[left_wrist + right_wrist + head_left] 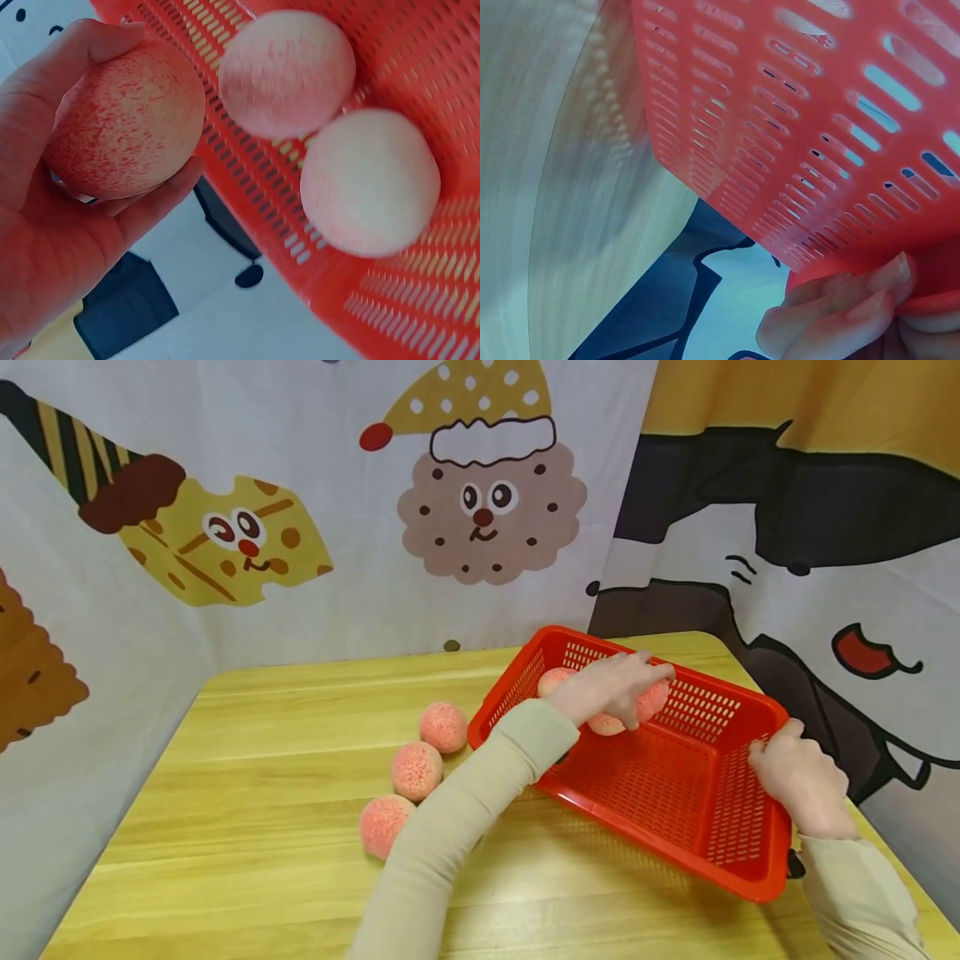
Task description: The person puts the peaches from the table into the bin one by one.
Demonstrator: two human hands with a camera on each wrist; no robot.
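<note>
My left hand (603, 685) is over the far left part of a red plastic basket (645, 793). It grips a pink-speckled peach (127, 120), thumb on one side and fingers on the other. Two more peaches, one blush pink (289, 71) and one paler (371, 184), lie in the basket, partly covered by the hand in the head view. My right hand (802, 777) holds the basket's right rim, fingers curled over it in the right wrist view. The basket sits at an angle, its right end raised off the table.
Three peaches stand in a slanting row left of the basket: a far one (443, 727), a middle one (417, 770) and a near one (384, 827), partly behind my left sleeve. The wooden table (247, 793) ends at a printed curtain (337, 627).
</note>
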